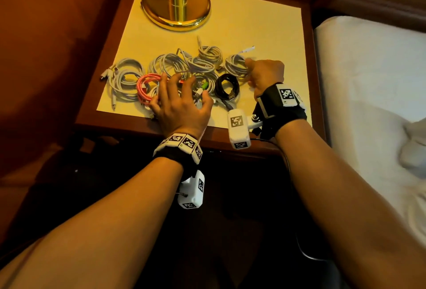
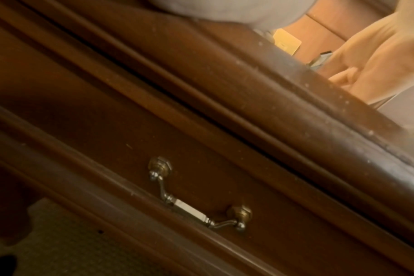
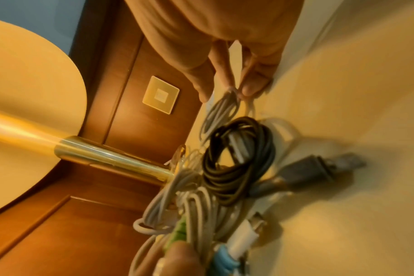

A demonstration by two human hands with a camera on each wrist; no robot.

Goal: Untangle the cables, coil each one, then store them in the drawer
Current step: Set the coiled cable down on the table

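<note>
1. Cables are already coiled, sitting in a bunch on the nightstand top (image 1: 265, 35), so we're at the storing step.
2. Right hand (image 1: 265, 74) pinches the far-right white coil (image 1: 235, 64).
3. Left hand (image 1: 182, 102) is spread loose over the pink coil (image 1: 144, 86).
4. Drawer (image 2: 154, 149) looks closed, so it probably needs pulling open by its handle (image 2: 199, 196) next.
</note>
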